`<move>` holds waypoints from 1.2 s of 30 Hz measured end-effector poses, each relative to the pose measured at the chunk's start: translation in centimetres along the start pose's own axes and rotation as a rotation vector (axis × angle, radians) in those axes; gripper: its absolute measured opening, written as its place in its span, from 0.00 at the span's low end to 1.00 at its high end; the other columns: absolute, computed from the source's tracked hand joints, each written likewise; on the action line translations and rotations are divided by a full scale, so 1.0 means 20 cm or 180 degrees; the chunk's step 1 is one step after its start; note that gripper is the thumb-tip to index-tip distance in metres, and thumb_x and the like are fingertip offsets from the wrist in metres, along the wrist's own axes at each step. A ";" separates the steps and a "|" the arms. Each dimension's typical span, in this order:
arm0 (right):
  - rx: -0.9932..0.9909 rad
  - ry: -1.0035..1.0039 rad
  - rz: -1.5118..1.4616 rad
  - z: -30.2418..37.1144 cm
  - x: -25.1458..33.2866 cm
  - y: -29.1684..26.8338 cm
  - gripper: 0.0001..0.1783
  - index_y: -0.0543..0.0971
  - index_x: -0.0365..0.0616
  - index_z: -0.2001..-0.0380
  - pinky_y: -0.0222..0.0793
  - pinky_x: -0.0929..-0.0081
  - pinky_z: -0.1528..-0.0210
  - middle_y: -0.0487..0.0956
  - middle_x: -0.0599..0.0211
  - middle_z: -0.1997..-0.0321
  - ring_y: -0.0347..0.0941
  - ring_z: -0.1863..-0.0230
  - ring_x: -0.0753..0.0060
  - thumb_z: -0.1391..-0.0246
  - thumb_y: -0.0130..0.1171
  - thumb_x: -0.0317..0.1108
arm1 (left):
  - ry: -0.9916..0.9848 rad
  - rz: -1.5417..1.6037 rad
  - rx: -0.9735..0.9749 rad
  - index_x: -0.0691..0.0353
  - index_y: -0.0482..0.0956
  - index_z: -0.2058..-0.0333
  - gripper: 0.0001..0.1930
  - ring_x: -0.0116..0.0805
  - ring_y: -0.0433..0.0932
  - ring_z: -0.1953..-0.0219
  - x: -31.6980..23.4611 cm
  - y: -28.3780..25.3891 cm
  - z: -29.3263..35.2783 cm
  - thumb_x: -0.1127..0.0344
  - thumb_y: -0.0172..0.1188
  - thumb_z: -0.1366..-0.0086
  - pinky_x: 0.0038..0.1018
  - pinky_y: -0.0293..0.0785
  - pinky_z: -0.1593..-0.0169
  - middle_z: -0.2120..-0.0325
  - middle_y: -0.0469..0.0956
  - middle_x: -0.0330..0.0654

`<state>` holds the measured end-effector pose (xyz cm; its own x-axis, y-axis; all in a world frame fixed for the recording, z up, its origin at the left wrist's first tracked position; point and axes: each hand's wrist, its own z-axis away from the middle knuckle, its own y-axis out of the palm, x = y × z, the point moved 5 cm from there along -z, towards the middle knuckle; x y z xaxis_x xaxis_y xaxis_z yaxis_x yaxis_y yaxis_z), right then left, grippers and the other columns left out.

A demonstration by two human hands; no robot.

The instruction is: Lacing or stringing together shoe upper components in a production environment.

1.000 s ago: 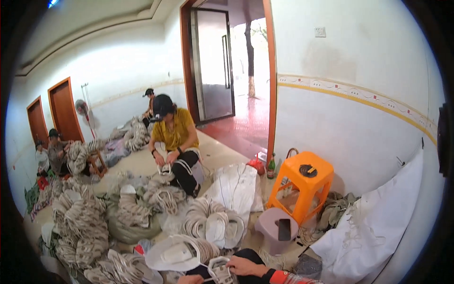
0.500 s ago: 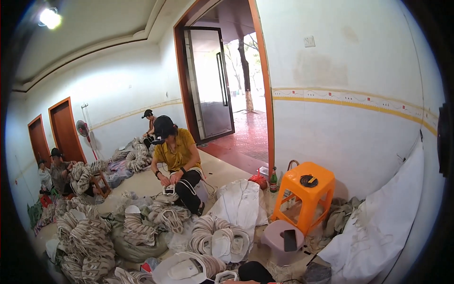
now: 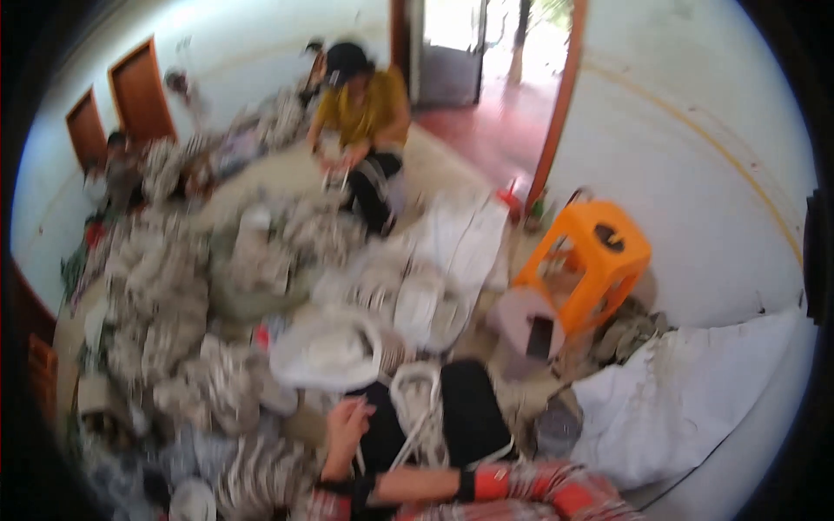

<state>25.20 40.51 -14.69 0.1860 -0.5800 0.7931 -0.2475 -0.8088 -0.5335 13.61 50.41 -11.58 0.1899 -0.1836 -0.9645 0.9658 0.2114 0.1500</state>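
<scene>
A beige and white shoe upper (image 3: 419, 395) rests between my black-trousered thighs, its opening edged in white. White laces (image 3: 415, 445) run from it toward my forearms. My left hand (image 3: 347, 427) is raised just left of the upper, its fingers bent together; blur hides what is in them. A white strand passes beside that wrist. My right arm, in a red plaid sleeve with a black wristband, reaches across to the left. My right hand (image 3: 413, 486) lies low near my left cuff, its fingers hidden or smeared.
Bundles of striped shoe uppers (image 3: 156, 286) heap at left, with more before my knees near a large white piece (image 3: 326, 347). A mauve stool (image 3: 521, 317) bearing a phone and an orange stool (image 3: 591, 256) stand right. White sheeting (image 3: 686, 399) hangs beyond. A co-worker (image 3: 365, 122) sits ahead.
My view has tipped downward, bringing my lap, both arms and the shoe upper into sight. The co-worker and stools appear higher. The picture is now blurred.
</scene>
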 end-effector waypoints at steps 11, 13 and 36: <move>-0.1399 0.1679 0.2468 0.22 -0.02 -0.85 0.07 0.72 0.43 0.73 0.65 0.63 0.63 0.70 0.61 0.71 0.67 0.66 0.55 0.60 0.51 0.30 | 0.1272 -0.3080 0.0274 0.62 0.77 0.74 0.08 0.49 0.75 0.72 -0.01 0.22 0.04 0.64 0.53 0.44 0.39 0.71 0.69 0.77 0.75 0.48; -0.1341 0.1686 0.2371 0.21 -0.08 -0.83 0.06 0.73 0.43 0.75 0.62 0.64 0.61 0.69 0.63 0.71 0.65 0.64 0.57 0.61 0.52 0.30 | 0.1348 -0.3608 0.0392 0.63 0.75 0.76 0.07 0.49 0.75 0.73 -0.01 0.26 0.05 0.66 0.52 0.45 0.39 0.71 0.70 0.78 0.72 0.48; -0.1654 0.1799 0.3301 0.28 -0.12 -1.05 0.06 0.73 0.49 0.80 0.56 0.63 0.62 0.70 0.69 0.72 0.65 0.65 0.65 0.64 0.57 0.36 | -0.0169 -0.2651 0.0889 0.71 0.77 0.72 0.10 0.34 0.77 0.82 -0.01 0.12 0.10 0.68 0.52 0.42 0.27 0.72 0.75 0.85 0.76 0.47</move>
<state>35.34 58.38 -7.15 -0.7090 -0.6866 0.1611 -0.3961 0.1986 -0.8965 16.16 49.01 -10.55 -0.5943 -0.2193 -0.7738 0.8007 -0.2524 -0.5433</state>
